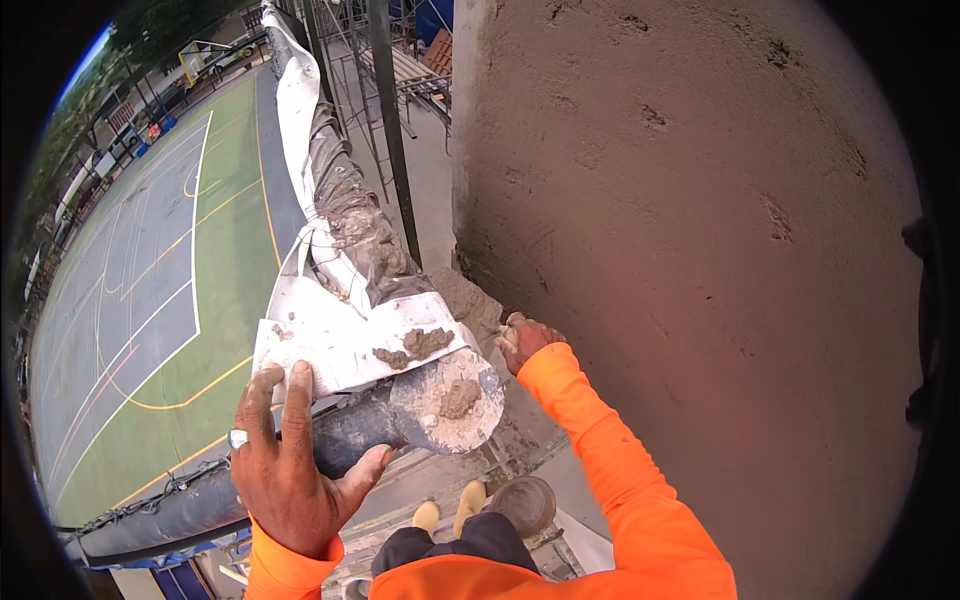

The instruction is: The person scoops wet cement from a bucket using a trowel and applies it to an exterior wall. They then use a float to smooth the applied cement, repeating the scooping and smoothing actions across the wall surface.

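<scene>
My left hand (290,450) is open, fingers spread, with its fingertips on the edge of a white sheet (325,345) draped over dark pipes. Lumps of wet mortar (428,343) lie on the sheet. Beside them, a round pale disc (475,425) at the pipe joint carries another dab of mortar. My right hand (527,340) is closed around the handle of what looks like a trowel, close to the wall's lower left edge. A mortar-covered flat patch (465,300) sits just beyond its fingers; the blade itself cannot be made out.
A broad brown plastered wall (690,260) with small pits fills the right side. Dark pipe rails (170,525) and an upright pole (392,120) border the platform. Below my feet are boards and a round dark bucket (523,506). A sports court (150,290) lies far below left.
</scene>
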Motion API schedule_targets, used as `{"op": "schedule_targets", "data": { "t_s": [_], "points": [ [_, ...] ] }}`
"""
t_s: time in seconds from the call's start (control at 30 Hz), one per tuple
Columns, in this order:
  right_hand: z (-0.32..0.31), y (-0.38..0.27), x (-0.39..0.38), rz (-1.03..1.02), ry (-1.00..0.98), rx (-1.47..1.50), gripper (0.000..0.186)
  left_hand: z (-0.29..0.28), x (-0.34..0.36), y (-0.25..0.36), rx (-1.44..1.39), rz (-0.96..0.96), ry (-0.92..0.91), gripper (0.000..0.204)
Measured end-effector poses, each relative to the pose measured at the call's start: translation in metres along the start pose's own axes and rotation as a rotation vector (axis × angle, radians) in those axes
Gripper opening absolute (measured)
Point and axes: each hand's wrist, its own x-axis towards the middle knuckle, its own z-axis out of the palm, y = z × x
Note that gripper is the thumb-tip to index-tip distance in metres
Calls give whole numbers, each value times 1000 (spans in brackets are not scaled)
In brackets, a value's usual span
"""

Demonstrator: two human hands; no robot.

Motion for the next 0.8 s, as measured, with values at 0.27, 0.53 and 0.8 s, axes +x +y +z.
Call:
{"op": "schedule_targets", "data": {
  "t_s": [0.27,0.53,0.8],
  "points": [
    [49,16,167,161,-605,675,30,11,1,-2,185,-43,-6,108],
    [46,62,55,77,437,524,32,10,0,-3,194,-82,20,109],
    [230,120,-229,694,-108,322,54,14,0,2,204,26,-47,110]
  ]
}}
